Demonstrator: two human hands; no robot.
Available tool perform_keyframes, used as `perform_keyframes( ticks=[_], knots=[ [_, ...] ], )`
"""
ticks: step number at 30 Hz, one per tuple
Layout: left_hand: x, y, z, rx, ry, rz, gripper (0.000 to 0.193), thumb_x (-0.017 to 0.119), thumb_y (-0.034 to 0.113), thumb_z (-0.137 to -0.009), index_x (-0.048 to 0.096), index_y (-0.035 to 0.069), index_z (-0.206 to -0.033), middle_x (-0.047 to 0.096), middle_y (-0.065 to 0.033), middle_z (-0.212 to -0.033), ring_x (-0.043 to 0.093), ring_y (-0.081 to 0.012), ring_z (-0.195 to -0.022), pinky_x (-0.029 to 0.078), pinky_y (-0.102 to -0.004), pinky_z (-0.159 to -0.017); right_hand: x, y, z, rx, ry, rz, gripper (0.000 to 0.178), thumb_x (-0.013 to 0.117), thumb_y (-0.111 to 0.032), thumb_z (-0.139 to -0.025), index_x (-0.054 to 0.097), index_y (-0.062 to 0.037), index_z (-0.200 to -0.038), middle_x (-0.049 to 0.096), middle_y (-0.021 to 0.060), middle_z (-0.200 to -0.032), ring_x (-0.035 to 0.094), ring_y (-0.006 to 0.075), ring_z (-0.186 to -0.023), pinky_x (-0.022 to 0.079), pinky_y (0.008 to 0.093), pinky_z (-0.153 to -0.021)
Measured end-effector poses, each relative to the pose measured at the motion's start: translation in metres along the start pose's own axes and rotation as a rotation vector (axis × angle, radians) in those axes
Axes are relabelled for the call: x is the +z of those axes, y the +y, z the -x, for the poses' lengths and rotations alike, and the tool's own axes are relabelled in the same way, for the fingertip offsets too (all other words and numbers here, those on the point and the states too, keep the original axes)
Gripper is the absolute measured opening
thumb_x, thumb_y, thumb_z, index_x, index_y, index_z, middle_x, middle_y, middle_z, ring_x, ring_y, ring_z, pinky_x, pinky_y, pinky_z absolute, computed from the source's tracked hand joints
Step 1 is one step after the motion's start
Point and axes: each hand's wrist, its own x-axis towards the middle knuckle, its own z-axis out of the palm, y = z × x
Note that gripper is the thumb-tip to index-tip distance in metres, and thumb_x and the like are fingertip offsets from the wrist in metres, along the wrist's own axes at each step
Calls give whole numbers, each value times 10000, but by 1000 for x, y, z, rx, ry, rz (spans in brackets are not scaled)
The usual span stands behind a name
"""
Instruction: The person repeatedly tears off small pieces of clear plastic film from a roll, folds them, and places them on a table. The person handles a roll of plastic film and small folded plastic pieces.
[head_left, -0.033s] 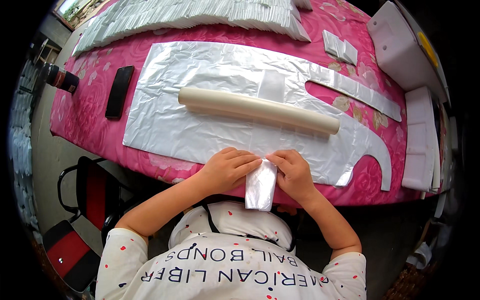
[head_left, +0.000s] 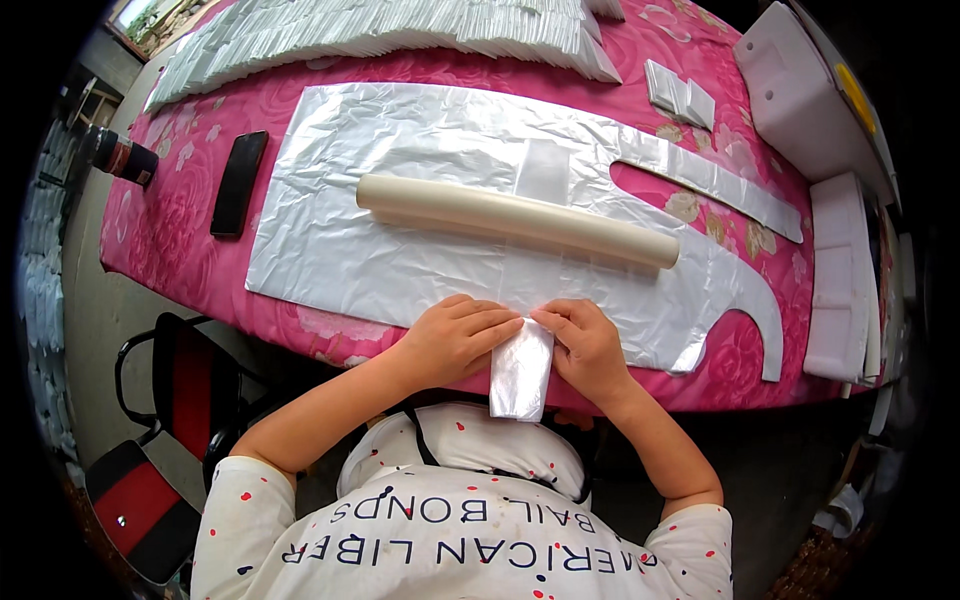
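A small folded packet of shiny white plastic film [head_left: 520, 378] hangs over the table's near edge. My left hand [head_left: 452, 340] has its fingers closed on the packet's upper left corner. At the upper right corner, my right hand [head_left: 583, 348] pinches it between thumb and fingers. Just beyond my hands, thin white plastic aprons [head_left: 330, 150] lie spread flat, with strap ends toward the right; how many layers there are I cannot tell. Across them rests a long cream-coloured tube [head_left: 515, 222], slightly slanted, touched by neither hand. A folded white strip [head_left: 543, 170] lies behind the tube.
A pink floral cloth [head_left: 180, 220] covers the table. Long rows of folded white packets [head_left: 400, 30] stand at the back, and a few more packets [head_left: 680, 95] lie at the back right. A black phone [head_left: 239, 185] and a dark cup [head_left: 125, 157] are left; white foam boxes [head_left: 838, 280] stand right.
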Motion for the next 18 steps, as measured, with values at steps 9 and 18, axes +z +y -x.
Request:
perform_keyframes(
  ticks=[9,18],
  knots=[
    [0,0,-7,-105,33,90,349,605,38,-720,604,59,-1068,654,-78,-946,622,-237,-869,485,-357,-763,0,7,-3,-74,-38,-15,321,657,1,-672,658,-84,-981,615,89,-988,584,242,-764,500,323,-648],
    [-3,1,-9,-63,49,65,292,593,47,-735,635,75,-1023,667,-77,-913,633,-249,-813,498,-356,-729,-9,7,-10,-148,-87,23,337,671,15,-657,680,-92,-976,658,59,-971,576,220,-728,505,289,-645]
  ],
)
